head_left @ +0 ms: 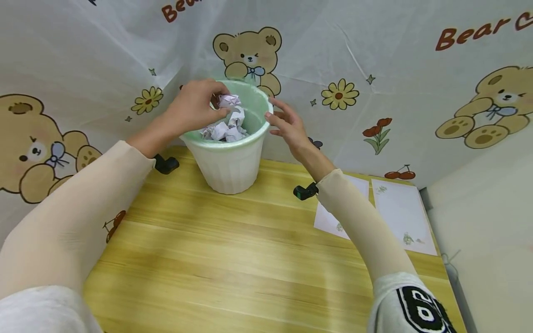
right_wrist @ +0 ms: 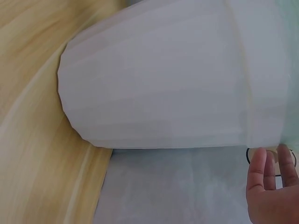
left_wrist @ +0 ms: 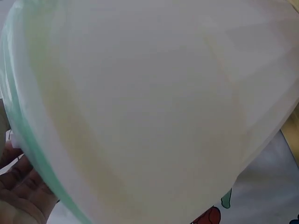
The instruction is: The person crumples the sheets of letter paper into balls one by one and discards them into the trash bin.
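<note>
A white waste bin [head_left: 226, 164] with a green-lined rim stands on the table, holding several crumpled paper balls [head_left: 225, 132]. Over the bin's left side, my left hand [head_left: 197, 105] pinches a crumpled paper ball [head_left: 230, 100] between thumb and fingers, just above the others. In the left wrist view the bin wall [left_wrist: 154, 102] hides most of that hand [left_wrist: 23, 191]. My right hand [head_left: 291, 125] is at the bin's right rim, its fingertips at the edge. The right wrist view shows this hand [right_wrist: 273, 200] with fingers extended beside the bin [right_wrist: 163, 84].
Two printed paper sheets [head_left: 401, 212] lie at the table's right, one partly under the right forearm. A white curtain [head_left: 300, 60] with printed bears and flowers hangs close behind the bin. The wooden table [head_left: 233, 259] extends in front.
</note>
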`<action>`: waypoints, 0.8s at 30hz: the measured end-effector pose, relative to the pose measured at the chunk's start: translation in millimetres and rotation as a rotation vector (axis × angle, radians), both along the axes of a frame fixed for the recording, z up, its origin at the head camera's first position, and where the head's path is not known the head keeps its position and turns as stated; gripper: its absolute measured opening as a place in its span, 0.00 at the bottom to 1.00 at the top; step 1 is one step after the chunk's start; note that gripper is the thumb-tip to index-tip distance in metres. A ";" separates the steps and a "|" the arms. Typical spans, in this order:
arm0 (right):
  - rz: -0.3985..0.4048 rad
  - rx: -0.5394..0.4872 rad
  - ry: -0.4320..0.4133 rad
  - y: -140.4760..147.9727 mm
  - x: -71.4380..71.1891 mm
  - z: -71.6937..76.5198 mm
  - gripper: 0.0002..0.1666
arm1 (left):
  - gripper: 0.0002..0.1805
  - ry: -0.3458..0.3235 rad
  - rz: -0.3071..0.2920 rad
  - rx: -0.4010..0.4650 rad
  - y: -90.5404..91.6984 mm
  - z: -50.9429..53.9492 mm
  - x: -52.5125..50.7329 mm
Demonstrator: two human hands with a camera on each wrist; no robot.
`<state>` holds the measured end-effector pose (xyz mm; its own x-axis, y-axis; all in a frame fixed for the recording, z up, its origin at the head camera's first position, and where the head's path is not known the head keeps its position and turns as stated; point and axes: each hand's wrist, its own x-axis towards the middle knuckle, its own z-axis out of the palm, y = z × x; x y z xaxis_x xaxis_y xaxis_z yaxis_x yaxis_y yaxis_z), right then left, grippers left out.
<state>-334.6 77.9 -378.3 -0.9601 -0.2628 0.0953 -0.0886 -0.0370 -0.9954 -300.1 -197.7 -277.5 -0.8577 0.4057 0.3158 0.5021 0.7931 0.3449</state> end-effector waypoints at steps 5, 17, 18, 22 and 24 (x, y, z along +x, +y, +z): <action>0.000 0.007 0.006 0.6 -0.7 -0.7 0.32 | 0.16 -0.030 0.003 -0.044 -2.4 5.8 -8.1; 0.007 0.012 0.009 -0.5 -1.1 0.7 0.33 | 0.22 -0.063 0.082 -0.040 -6.6 11.4 -4.4; 0.008 0.012 0.009 -0.4 -1.1 0.8 0.33 | 0.23 -0.061 0.082 -0.035 -7.2 11.4 -4.2; 0.003 0.013 0.010 0.0 -0.8 0.8 0.33 | 0.22 -0.059 0.080 -0.026 -9.1 10.7 -4.7; 0.002 0.008 0.009 0.0 -0.4 0.8 0.33 | 0.22 -0.062 0.080 -0.025 -9.2 10.2 -4.4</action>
<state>-335.0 77.9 -377.5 -0.9588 -0.2653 0.1016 -0.0975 -0.0288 -0.9948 -304.5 -206.9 -267.3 -0.9053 0.3419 0.2519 0.4149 0.8388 0.3526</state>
